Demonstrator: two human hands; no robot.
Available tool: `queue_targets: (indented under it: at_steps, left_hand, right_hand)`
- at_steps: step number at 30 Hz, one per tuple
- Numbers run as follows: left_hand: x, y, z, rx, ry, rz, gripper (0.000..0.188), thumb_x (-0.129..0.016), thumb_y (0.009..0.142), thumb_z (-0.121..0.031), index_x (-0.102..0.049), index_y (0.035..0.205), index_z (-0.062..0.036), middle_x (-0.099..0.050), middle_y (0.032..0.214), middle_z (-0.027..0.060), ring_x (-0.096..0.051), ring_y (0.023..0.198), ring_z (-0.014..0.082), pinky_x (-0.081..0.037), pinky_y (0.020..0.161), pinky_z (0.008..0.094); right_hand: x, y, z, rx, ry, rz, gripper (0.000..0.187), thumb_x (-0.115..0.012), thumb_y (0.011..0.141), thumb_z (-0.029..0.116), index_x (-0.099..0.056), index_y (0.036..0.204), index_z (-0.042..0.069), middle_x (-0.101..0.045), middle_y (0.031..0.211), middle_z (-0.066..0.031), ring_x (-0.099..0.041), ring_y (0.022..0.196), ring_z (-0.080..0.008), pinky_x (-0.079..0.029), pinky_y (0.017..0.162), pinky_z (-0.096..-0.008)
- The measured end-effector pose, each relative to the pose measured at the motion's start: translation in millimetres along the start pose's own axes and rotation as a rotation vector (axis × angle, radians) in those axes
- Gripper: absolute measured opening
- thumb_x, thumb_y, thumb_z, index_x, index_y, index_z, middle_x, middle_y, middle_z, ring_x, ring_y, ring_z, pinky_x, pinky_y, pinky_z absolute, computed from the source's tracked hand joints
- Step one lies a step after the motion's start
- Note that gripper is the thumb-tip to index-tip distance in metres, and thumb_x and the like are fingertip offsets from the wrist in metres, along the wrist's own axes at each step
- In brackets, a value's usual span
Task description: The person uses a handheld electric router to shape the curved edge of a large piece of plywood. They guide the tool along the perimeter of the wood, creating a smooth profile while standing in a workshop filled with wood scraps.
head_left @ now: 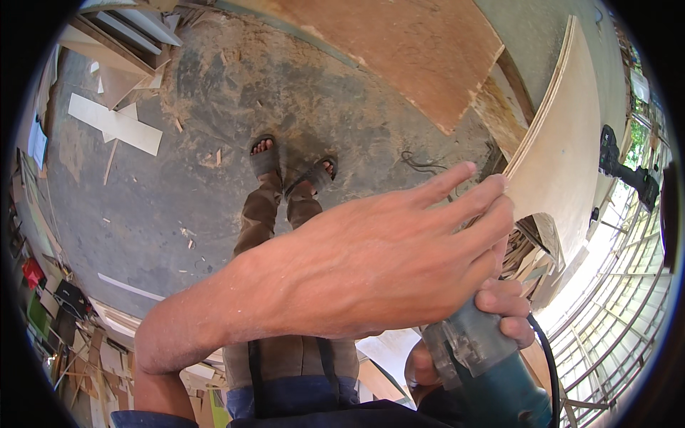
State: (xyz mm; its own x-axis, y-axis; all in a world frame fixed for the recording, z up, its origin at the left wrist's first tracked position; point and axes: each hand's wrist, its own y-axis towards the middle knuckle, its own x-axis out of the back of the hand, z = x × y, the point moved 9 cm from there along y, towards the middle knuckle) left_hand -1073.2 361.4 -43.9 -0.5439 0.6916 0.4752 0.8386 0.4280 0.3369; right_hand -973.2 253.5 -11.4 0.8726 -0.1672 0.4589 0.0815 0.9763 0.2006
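From the lower left my left arm reaches across, and my left hand is stretched out with its fingers spread. Its fingertips are at the near corner of a curved-looking pale plywood sheet, whose layered edge faces me; whether they press on it I cannot tell. Below that, my right hand is wrapped round a teal trim router with a clear plastic base. A black cord runs along the router's right side. Part of the router and of the right hand is hidden behind my left hand and wrist.
A large brown plywood board lies ahead. White strips and sawdust are on the grey floor. Offcuts pile up at lower left. A black clamp-like tool is on the right, by a barred window.
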Motion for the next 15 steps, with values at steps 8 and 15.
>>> queue_targets:
  at_steps: [8,15]
  left_hand:
    - [5.0,1.1,-3.4,-0.002,0.046,0.011,0.047,-0.074,0.083,-0.017,-0.066,0.122,0.0088,-0.06,0.133,0.0223,-0.051,0.141,0.0388,-0.044,0.12,0.0539]
    - [2.7,-0.2,-3.8,0.005,0.041,0.016,0.047,-0.074,0.083,-0.02,-0.066,0.122,0.007,-0.06,0.133,0.0222,-0.051,0.142,0.0389,-0.044,0.12,0.0546]
  right_hand:
    - [1.9,4.4,6.4,-0.141,-0.079,-0.059,0.092,-0.097,0.071,0.037,-0.036,0.138,0.022,-0.052,0.122,-0.0005,-0.056,0.112,-0.0229,-0.026,0.12,-0.067]
    - [2.5,2.7,6.6,-0.223,-0.082,-0.11,0.088,-0.1,0.069,0.036,-0.037,0.129,0.026,-0.054,0.117,0.004,-0.06,0.109,-0.0206,-0.019,0.127,-0.0779]
